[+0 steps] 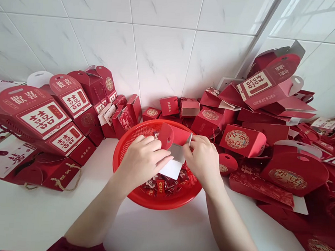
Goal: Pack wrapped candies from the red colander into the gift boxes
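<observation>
Over a red plastic basket point(162, 204) I hold a red cardboard gift box point(181, 135), its flaps spread and its grey-white inside facing me. A rounded flap with a hole stands up at its left, and a white flap point(171, 169) hangs toward me. My left hand point(142, 156) is closed on the box's left side, thumb lying over the flap. On the right side, my right hand point(202, 158) pinches the upper edge near a corner. Beneath, the basket holds several red wrapped candies point(166, 186), partly hidden by the box and my hands.
Several red gift boxes point(44, 117) are stacked on the left of the white table point(159, 236). A larger loose pile of red boxes point(290, 176) covers the right side, and small boxes point(169, 105) sit behind the basket against the tiled wall point(164, 48).
</observation>
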Demonstrator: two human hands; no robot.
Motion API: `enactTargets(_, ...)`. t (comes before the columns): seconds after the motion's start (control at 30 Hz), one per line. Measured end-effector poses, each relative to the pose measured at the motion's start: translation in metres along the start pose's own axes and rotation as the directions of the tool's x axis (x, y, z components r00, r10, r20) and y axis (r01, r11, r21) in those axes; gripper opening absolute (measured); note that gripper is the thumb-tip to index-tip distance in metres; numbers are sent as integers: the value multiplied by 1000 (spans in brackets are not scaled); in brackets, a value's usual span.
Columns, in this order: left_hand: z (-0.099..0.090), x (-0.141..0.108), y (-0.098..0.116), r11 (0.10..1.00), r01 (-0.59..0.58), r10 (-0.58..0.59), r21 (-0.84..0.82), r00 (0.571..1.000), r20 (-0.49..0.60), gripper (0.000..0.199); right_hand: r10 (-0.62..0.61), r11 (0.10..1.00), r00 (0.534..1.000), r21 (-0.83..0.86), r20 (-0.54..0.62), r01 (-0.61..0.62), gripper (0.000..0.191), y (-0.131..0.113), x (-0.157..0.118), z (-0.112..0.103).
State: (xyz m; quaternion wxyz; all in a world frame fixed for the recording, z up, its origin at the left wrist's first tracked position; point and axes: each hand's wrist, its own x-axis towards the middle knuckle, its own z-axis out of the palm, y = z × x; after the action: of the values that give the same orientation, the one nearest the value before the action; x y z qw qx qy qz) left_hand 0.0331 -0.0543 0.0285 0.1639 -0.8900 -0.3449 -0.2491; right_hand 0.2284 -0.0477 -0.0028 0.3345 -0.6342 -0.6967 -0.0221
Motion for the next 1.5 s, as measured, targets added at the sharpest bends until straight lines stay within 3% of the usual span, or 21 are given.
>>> enactTargets(0.13,-1,-1,9,980,154,-148,126,987,-55,33,37,999,999,8,4,-37,44,4,2,-2)
enactTargets(0.27,-4,0,6,929,347,-351,131,936,13,83,64,994,997,81,32,-67,43,7,5,-7)
enactTargets(0.4,3,2,-6,934,351,-356,63,927,119,111,138,970,987,191,77,-150,38,7,5,-10)
enactTargets(0.5,10,2,-15,957,287,-270,-50,939,212,111,177,932,979,304,102,-200,36,8,6,-10)
enactTargets(0.6,14,2,-23,909,259,-161,-326,941,297,119,181,877,965,413,191,-246,38,10,7,-13)
enactTargets(0.67,12,1,-27,837,265,-132,-479,947,293,124,143,838,954,481,262,-258,40,10,7,-15)
enactTargets(0.73,7,0,-31,804,268,-154,-531,956,250,120,70,824,958,526,277,-212,44,9,7,-16)
enactTargets(0.83,-1,-1,-38,800,333,-229,-499,938,259,111,-41,854,997,520,66,1,40,7,6,-12)
enactTargets(0.9,-5,-2,-44,793,412,-271,-449,899,345,109,-86,882,984,447,-158,149,27,7,6,-6)
enactTargets(0.97,-4,-4,-47,795,438,-259,-421,871,418,110,-135,895,959,386,-248,225,18,8,6,-2)
enactTargets(1.1,6,-7,-49,795,388,-156,-467,874,461,112,-271,853,961,448,-55,266,17,9,3,-3)
enactTargets(1.27,11,-9,-48,783,412,-149,-466,852,502,110,-397,772,908,584,133,252,15,2,-2,-15)
enactTargets(1.33,11,-9,-49,784,415,-147,-462,847,511,112,-418,767,895,587,155,257,18,1,-3,-15)
enactTargets(1.5,5,-4,-44,783,381,-83,-492,848,524,114,-379,846,919,445,110,295,32,8,0,-4)
